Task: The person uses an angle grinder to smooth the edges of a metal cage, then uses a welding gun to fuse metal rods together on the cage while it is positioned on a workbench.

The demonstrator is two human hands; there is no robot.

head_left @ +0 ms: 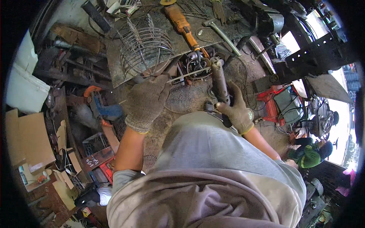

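rod: thin metal rod (186,75), lying near-level just in front of the bench (159,41) edge, one end in the left hand, the other end toward the tool's head
tool: dark cylindrical power tool (219,81), upright-ish, just right of the rod, nose toward the bench
step: looks like working the rod end with the tool, rod lined up at the nose; contact point too cluttered to tell
next move: judged, needs the rod kept steady and the tool fed squarely onto it
left hand: left hand (146,100) gloved, closed around the rod's near end, forearm rising from below
right hand: right hand (236,110) gloved, wrapped around the tool's lower body, wrist bent in
bench: wire cage (146,47) on it left of the rod; orange grinder (181,23) and hammer (220,32) farther back
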